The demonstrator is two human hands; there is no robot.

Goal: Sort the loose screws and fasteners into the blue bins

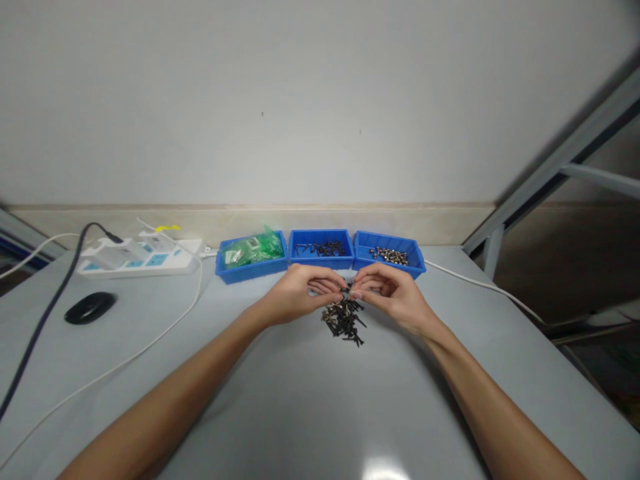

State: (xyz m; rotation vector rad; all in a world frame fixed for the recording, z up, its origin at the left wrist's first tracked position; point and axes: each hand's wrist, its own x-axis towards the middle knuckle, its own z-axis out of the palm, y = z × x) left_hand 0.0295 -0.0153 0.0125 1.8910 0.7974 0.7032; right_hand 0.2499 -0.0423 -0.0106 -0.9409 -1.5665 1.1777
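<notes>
My left hand and my right hand meet fingertip to fingertip just above a small heap of dark screws on the grey table. Both hands are pinched together on a small dark piece between them, too small to name. Behind the hands stand three blue bins in a row: the left bin holds green plastic bags, the middle bin holds dark screws, and the right bin holds small metal parts.
A white power strip with plugs lies at the back left, with a black cable and a white cable running across the table. A black mouse sits at the left. A metal frame rises at the right.
</notes>
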